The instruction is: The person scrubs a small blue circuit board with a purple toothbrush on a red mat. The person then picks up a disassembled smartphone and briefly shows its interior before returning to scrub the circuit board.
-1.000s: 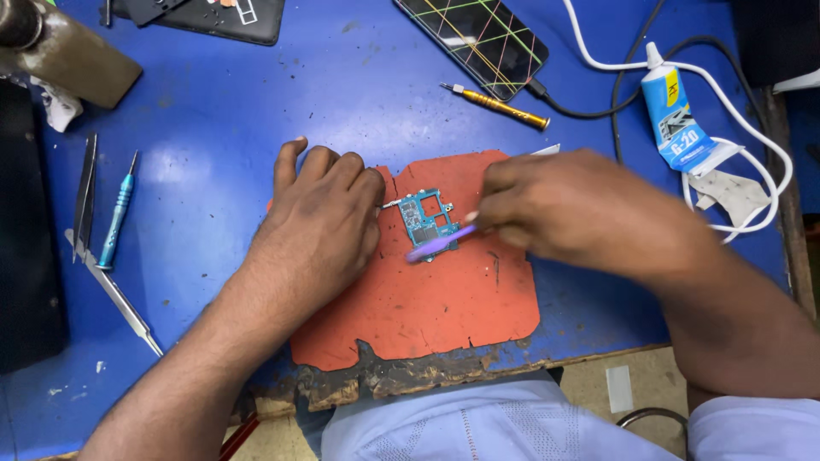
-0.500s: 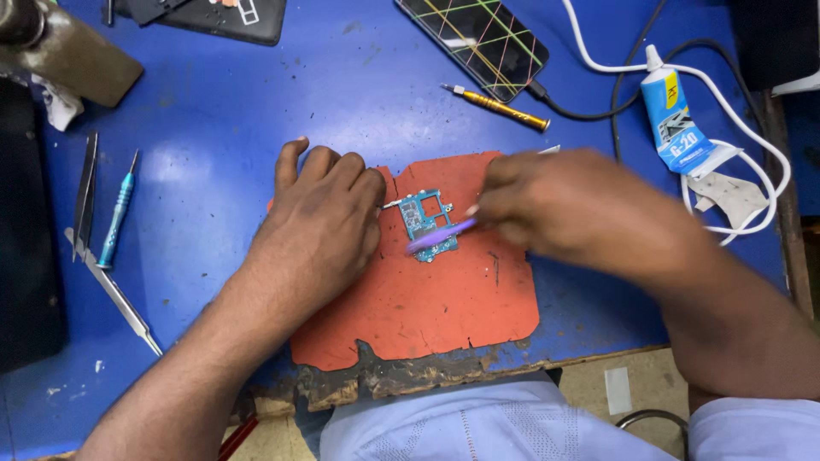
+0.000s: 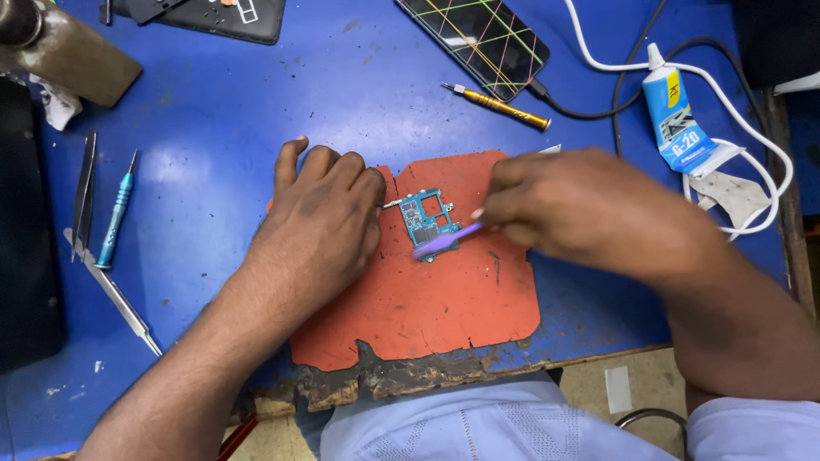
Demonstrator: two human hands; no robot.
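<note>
A: Starting from the left — why do the tools lie so far from the hands?

B: I think they are put aside within reach. I count one pair of tweezers (image 3: 84, 195), one blue screwdriver (image 3: 114, 215) just beside it, and one more thin metal tool (image 3: 120, 294) going toward the table edge.

A: And the left hand (image 3: 320, 226)?

B: It rests palm down on the orange mat (image 3: 436, 316), fingers curled. It holds nothing that I can see, but the fingertips press at the left edge of the small green circuit board (image 3: 427, 218), probably so the board does not slide. The board lies flat near the top middle of the mat.

A: Why a mat under it?

B: I suppose it protects the blue table (image 3: 256, 102) and keeps the board steady — its front edge is burnt and crumbled.

A: The right hand (image 3: 581, 209)?

B: It is closed around one purple tool (image 3: 444, 243), held low like a pen. The tip touches the lower right part of the board. The tool is blurred, so I cannot tell which kind it is.

A: Further right?

B: Above the mat there is one yellow screwdriver (image 3: 500, 107), and one phone (image 3: 478, 43) with a cable plugged in. Then one blue and white tube (image 3: 679, 119) lying on the white cable (image 3: 752, 128). I count two cables, one white and one black
</note>
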